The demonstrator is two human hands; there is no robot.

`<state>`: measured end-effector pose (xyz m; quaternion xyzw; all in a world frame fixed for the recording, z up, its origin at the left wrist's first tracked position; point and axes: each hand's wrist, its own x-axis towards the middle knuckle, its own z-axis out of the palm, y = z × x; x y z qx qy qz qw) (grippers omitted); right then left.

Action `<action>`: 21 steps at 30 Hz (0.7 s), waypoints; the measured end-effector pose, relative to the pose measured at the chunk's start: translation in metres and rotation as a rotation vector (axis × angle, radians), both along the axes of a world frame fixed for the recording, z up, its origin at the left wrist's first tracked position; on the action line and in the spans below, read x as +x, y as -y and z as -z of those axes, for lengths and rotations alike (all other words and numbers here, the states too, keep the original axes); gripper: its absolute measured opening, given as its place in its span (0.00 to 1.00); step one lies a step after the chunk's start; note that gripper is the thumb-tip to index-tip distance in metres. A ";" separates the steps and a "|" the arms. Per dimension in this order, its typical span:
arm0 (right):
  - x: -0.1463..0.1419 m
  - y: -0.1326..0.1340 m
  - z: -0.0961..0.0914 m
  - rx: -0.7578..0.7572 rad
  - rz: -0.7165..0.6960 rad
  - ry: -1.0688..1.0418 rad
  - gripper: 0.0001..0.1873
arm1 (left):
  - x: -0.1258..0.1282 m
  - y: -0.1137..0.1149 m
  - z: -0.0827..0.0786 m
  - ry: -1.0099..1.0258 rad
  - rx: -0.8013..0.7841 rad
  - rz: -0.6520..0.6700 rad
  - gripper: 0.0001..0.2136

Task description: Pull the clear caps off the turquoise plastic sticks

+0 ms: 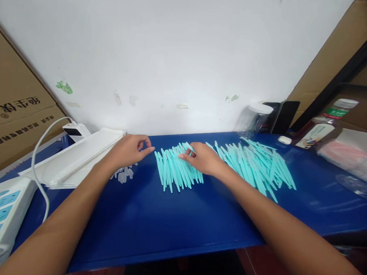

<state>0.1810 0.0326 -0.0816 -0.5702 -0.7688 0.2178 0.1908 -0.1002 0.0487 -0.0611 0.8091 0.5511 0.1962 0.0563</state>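
Many thin turquoise plastic sticks lie on a blue table [155, 225]. A tidy row of sticks [174, 171] sits in the middle and a looser heap of sticks [258, 163] spreads to its right. My right hand [202, 158] rests on the top right of the tidy row, fingers curled and pinching at a stick there. My left hand [130, 149] hovers just left of the row, thumb and forefinger pinched together; what they hold is too small to make out. Several small clear caps [124, 174] lie under my left wrist.
A stack of white paper bags [76, 157] lies at the left, with a white charger [76, 130], its cable and a power strip [2, 214]. A clear jar [253, 120], a phone [284, 116], an earbud case [284, 140], a bottle [322, 127] and plastic packets [351, 155] stand right. Cardboard boxes flank both sides.
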 end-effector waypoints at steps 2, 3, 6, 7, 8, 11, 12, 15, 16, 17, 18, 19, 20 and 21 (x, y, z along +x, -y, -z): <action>-0.001 0.002 -0.003 0.054 -0.077 -0.015 0.20 | 0.023 0.013 0.004 0.317 0.020 0.098 0.17; -0.003 0.004 -0.003 0.089 -0.123 -0.014 0.19 | 0.034 0.019 0.007 0.427 -0.012 0.154 0.17; -0.008 0.009 -0.005 0.191 -0.221 0.051 0.17 | 0.058 0.034 0.015 0.591 -0.106 0.251 0.14; -0.010 0.010 -0.005 0.218 -0.231 0.079 0.16 | 0.063 0.037 0.018 0.627 -0.128 0.258 0.13; -0.011 0.012 -0.005 0.239 -0.236 0.101 0.16 | 0.066 0.039 0.019 0.661 -0.149 0.261 0.13; -0.013 0.014 -0.007 0.267 -0.250 0.124 0.17 | 0.070 0.042 0.018 0.738 -0.234 0.258 0.12; -0.013 0.014 -0.007 0.264 -0.259 0.115 0.18 | 0.071 0.042 0.017 0.756 -0.265 0.255 0.13; -0.010 0.013 -0.008 0.246 -0.290 0.069 0.18 | 0.069 0.039 0.015 0.801 -0.302 0.223 0.13; -0.008 0.012 -0.008 0.236 -0.298 0.040 0.18 | 0.067 0.037 0.015 0.819 -0.293 0.204 0.13; -0.006 0.010 -0.008 0.227 -0.301 -0.002 0.19 | 0.064 0.034 0.015 0.839 -0.279 0.184 0.13; -0.003 0.008 -0.008 0.216 -0.301 -0.053 0.20 | 0.061 0.031 0.015 0.861 -0.263 0.161 0.12; -0.001 0.006 -0.008 0.203 -0.300 -0.113 0.20 | 0.057 0.027 0.015 0.884 -0.248 0.137 0.12; 0.001 0.005 -0.009 0.185 -0.299 -0.175 0.20 | 0.054 0.024 0.014 0.910 -0.235 0.116 0.11; 0.003 0.003 -0.009 0.166 -0.301 -0.233 0.21 | 0.050 0.020 0.014 0.937 -0.225 0.096 0.10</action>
